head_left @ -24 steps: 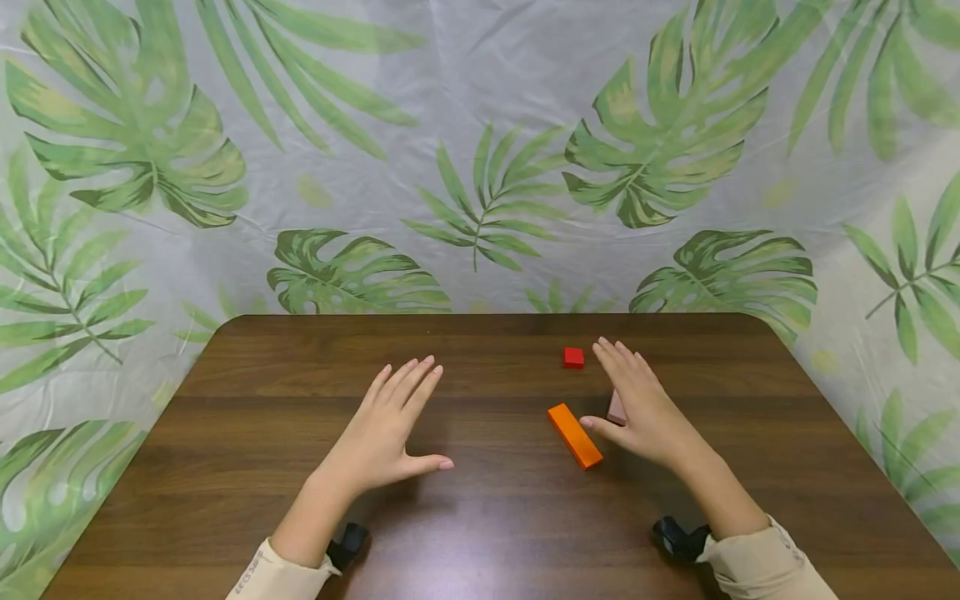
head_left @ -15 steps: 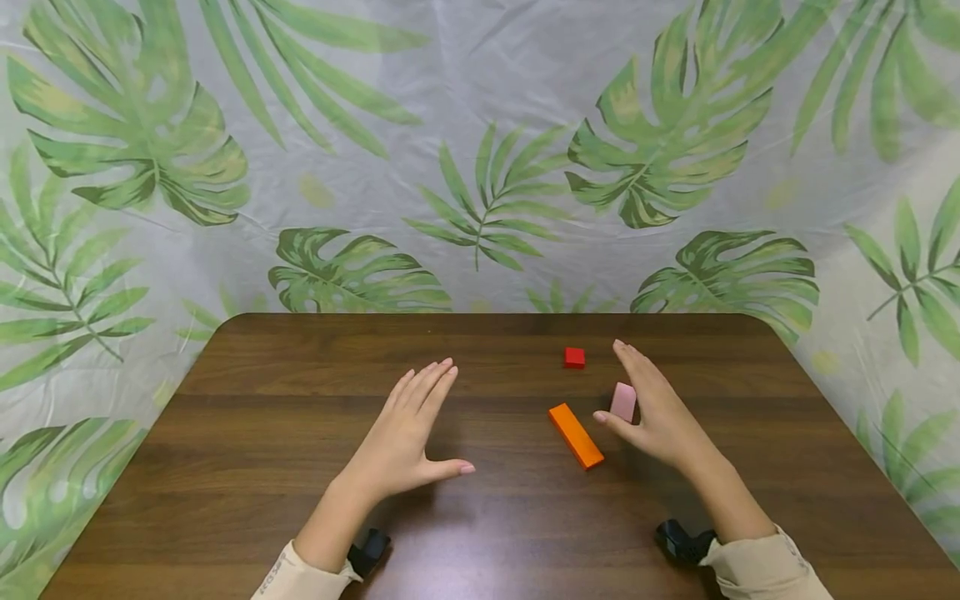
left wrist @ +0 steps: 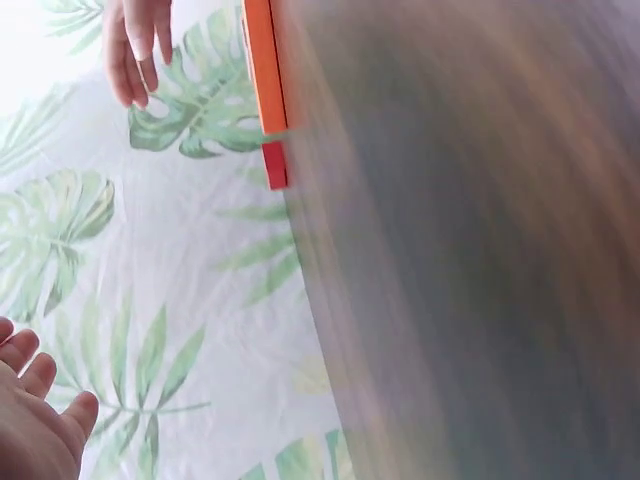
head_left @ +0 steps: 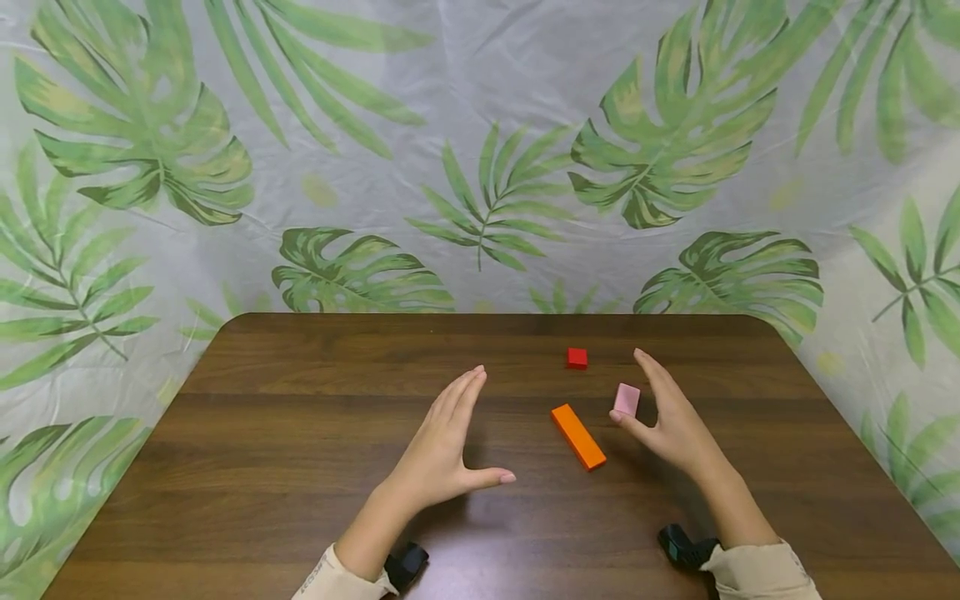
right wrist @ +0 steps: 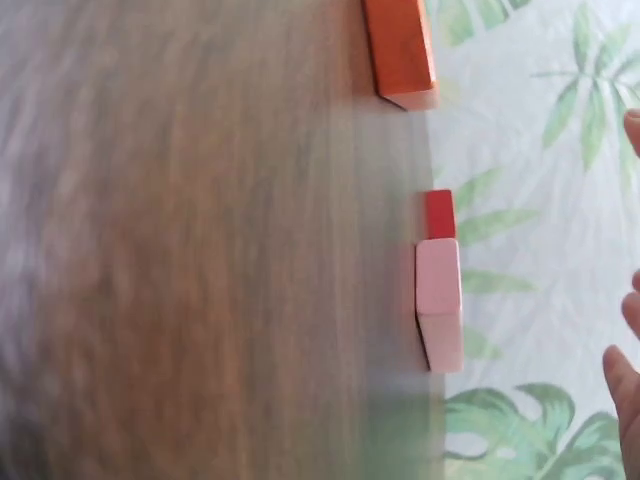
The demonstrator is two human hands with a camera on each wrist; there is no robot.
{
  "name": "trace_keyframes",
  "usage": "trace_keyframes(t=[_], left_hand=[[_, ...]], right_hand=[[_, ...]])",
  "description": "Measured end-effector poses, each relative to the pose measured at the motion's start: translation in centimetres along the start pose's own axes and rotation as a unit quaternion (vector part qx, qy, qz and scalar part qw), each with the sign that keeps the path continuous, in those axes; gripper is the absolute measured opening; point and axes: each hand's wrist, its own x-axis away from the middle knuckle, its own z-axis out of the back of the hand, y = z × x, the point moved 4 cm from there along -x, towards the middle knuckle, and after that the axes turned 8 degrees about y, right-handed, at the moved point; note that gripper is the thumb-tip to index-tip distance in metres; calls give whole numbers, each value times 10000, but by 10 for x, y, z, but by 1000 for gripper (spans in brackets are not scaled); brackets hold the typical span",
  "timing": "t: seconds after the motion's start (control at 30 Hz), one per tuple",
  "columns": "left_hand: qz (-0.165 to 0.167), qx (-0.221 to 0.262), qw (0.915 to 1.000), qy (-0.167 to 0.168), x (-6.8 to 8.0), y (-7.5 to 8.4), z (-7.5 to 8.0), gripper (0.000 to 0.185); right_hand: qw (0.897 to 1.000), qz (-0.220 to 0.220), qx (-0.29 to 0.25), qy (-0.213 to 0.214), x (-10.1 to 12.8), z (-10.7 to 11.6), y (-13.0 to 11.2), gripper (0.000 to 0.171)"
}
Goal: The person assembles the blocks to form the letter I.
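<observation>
My left hand (head_left: pixel 446 454) hovers over the middle of the table with its thumb spread from its fingers, holding nothing. To its right lies a long orange block (head_left: pixel 578 437), set at a slant. My right hand (head_left: pixel 675 421) is raised near a pink block (head_left: pixel 627 401); its thumb tip overlaps the block's near corner in the head view, and its palm holds nothing. Farther back sits a small red block (head_left: pixel 577 358). In the right wrist view the pink block (right wrist: pixel 439 290) appears in front of the red block (right wrist: pixel 440 214), and the orange block (right wrist: pixel 400 50) is at the top.
The brown wooden table (head_left: pixel 285 400) has rounded far corners. Behind it hangs a pale cloth (head_left: pixel 487 75) printed with green leaves. Each wrist carries a small black camera, such as the right one (head_left: pixel 684 547) above a beige sleeve (head_left: pixel 765 575).
My left hand has moved right toward the orange block. The right hand has drawn a little to the right, uncovering the pink block. The blocks have stayed in place.
</observation>
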Motion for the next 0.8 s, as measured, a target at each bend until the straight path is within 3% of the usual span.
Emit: trace_keyframes(t=[0.27, 0.57, 0.8], left_hand=[[520, 547, 9971, -61, -3, 5, -19, 112], [852, 895, 9922, -137, -6, 11, -37, 114], [1419, 1303, 9808, -287, -6, 10, -51, 115]], right_hand=[[9984, -432, -273, 229, 8, -4, 20, 91], [9954, -819, -374, 312, 13, -10, 36, 85], [9945, -859, -527, 273, 15, -17, 41, 82]])
